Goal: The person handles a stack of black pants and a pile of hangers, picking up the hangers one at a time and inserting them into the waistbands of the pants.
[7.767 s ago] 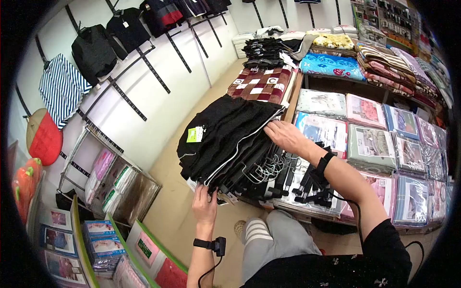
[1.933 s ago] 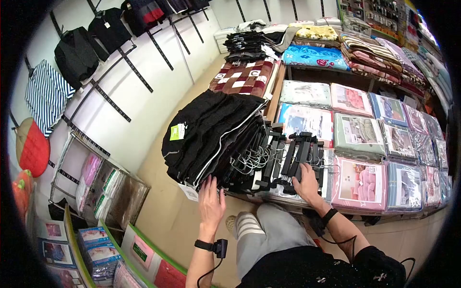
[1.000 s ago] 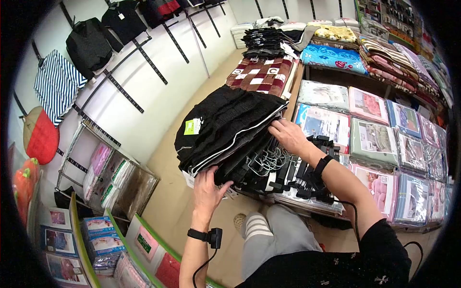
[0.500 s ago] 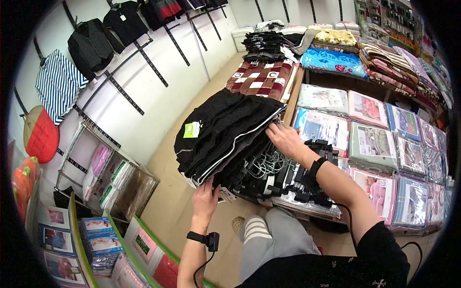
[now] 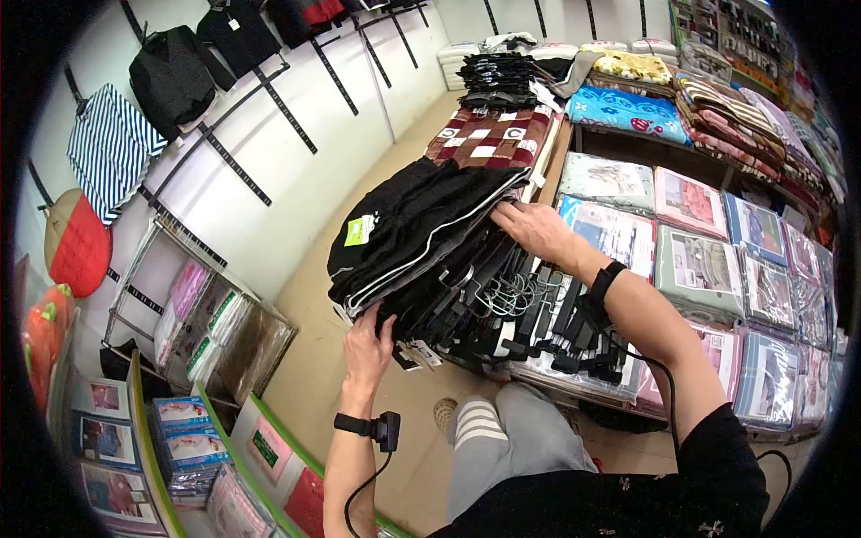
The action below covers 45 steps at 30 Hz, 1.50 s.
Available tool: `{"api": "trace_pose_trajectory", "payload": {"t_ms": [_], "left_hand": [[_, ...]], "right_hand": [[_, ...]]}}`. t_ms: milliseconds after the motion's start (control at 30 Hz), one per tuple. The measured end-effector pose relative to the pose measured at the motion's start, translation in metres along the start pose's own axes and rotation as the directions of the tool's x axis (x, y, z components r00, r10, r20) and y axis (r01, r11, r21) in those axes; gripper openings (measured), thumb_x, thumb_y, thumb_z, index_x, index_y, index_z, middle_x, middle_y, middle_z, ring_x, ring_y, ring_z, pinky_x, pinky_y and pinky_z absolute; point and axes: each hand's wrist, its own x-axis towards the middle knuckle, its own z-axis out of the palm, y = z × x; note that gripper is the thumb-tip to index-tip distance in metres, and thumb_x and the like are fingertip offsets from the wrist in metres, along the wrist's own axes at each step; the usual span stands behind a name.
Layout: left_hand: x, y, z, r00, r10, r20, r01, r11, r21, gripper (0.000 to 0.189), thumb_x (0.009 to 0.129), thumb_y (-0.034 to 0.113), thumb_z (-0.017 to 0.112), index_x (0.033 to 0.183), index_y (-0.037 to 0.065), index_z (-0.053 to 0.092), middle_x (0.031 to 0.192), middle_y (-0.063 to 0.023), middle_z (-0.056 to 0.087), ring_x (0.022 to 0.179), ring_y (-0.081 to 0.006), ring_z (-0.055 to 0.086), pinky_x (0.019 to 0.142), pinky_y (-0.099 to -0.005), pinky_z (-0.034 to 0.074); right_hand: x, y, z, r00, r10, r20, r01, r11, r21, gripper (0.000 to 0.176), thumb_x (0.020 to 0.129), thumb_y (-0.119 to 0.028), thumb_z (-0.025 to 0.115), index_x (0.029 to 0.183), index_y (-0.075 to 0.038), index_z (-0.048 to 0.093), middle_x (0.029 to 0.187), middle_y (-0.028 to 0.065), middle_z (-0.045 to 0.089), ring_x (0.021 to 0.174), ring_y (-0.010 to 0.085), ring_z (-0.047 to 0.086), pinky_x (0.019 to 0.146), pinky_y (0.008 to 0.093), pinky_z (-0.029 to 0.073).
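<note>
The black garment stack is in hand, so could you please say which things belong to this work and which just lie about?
Seemingly in use:
black garment stack
left hand
right hand
black hangers

Seemingly just lying or hanging about:
plastic-wrapped packs
checked textile
blue patterned textile
striped shirt

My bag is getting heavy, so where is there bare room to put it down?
The clearest patch is tan floor between the white wall and the stacked black garments. More floor shows between the left arm and gray trousers. Elsewhere is crowded: hangers lie bunched beside the garments, and plastic-wrapped packs sit close together.
</note>
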Motion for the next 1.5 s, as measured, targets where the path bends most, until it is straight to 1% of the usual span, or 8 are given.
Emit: {"api": "trace_pose_trajectory", "payload": {"t_ms": [433,600,667,733,933,1000,1233,1500], "left_hand": [[-0.043,0.052,-0.031,0.995,0.021,0.101,-0.016,0.999,-0.046,0.042,0.095,0.015,0.080,0.134,0.003,0.068,0.119,-0.0196,0.077,0.105,-0.0384,0.076,0.087,-0.0448,0.062],[-0.083,0.104,-0.014,0.987,0.108,0.120,-0.075,0.966,-0.247,0.045,0.093,0.016,0.083,0.134,0.004,0.069,0.119,-0.0178,0.078,0.106,-0.0357,0.077,0.088,-0.0428,0.063],[-0.099,0.126,0.005,0.982,0.074,0.174,-0.019,0.954,-0.299,0.048,0.091,0.017,0.086,0.134,0.005,0.070,0.119,-0.0170,0.079,0.106,-0.0342,0.078,0.088,-0.0412,0.063],[-0.112,0.137,0.027,0.973,0.084,0.216,-0.009,0.945,-0.327,0.047,0.092,0.019,0.085,0.134,0.005,0.070,0.120,-0.0167,0.079,0.108,-0.0332,0.078,0.088,-0.0408,0.064],[-0.137,0.176,0.067,0.904,0.309,0.295,-0.175,0.898,-0.403,0.050,0.092,0.017,0.085,0.137,0.005,0.069,0.128,-0.0150,0.077,0.115,-0.0301,0.076,0.093,-0.0386,0.063],[-0.146,0.187,0.078,0.868,0.377,0.324,-0.224,0.878,-0.422,0.055,0.091,0.021,0.086,0.140,0.005,0.067,0.130,-0.0144,0.076,0.118,-0.0303,0.075,0.096,-0.0387,0.063],[-0.135,0.159,0.070,0.824,0.181,0.537,-0.009,0.952,-0.306,0.057,0.097,0.033,0.081,0.144,0.006,0.065,0.128,-0.0174,0.076,0.115,-0.0355,0.075,0.096,-0.0431,0.062],[-0.063,0.062,0.040,0.998,0.041,0.041,-0.036,0.992,-0.120,0.040,0.102,0.016,0.069,0.137,-0.003,0.066,0.129,-0.0306,0.070,0.113,-0.0483,0.070,0.100,-0.0528,0.056]], "right_hand": [[-0.047,0.001,-0.051,0.999,-0.050,-0.008,0.050,0.971,0.235,0.046,0.095,-0.007,0.064,0.140,-0.002,0.056,0.130,0.0144,0.066,0.104,0.0320,0.074,0.083,0.0422,0.063],[-0.131,-0.024,-0.091,0.937,0.334,-0.103,-0.284,0.898,0.335,0.060,0.097,-0.008,0.072,0.153,-0.003,0.050,0.145,0.0181,0.064,0.118,0.0367,0.072,0.091,0.0410,0.062],[-0.181,-0.055,-0.065,0.623,0.781,0.040,-0.607,0.450,0.655,0.062,0.100,-0.013,0.073,0.156,-0.002,0.048,0.144,0.0200,0.066,0.119,0.0332,0.073,0.096,0.0384,0.061],[-0.227,-0.082,-0.059,0.375,0.835,0.403,-0.651,-0.072,0.756,0.069,0.100,-0.015,0.077,0.158,0.003,0.045,0.144,0.0223,0.066,0.120,0.0283,0.072,0.099,0.0371,0.059],[-0.286,-0.192,-0.089,0.514,0.351,0.783,-0.506,-0.614,0.606,0.075,0.107,-0.034,0.070,0.160,0.006,0.035,0.154,0.0268,0.055,0.128,0.0328,0.068,0.105,0.0422,0.059],[-0.259,-0.221,-0.089,0.268,0.481,0.835,-0.263,-0.797,0.543,0.045,0.111,-0.032,0.065,0.141,-0.002,0.052,0.134,0.0161,0.067,0.110,0.0253,0.074,0.091,0.0400,0.063],[-0.253,-0.187,-0.030,0.192,0.641,0.743,-0.363,-0.657,0.661,0.026,0.112,-0.029,0.062,0.120,-0.004,0.062,0.100,0.0049,0.072,0.076,0.0128,0.069,0.070,0.0311,0.061],[-0.270,-0.113,0.045,0.016,0.582,0.813,-0.325,-0.766,0.555,0.041,0.108,-0.033,0.066,0.126,0.004,0.059,0.107,0.0137,0.073,0.085,0.0244,0.075,0.072,0.0385,0.062]]}}
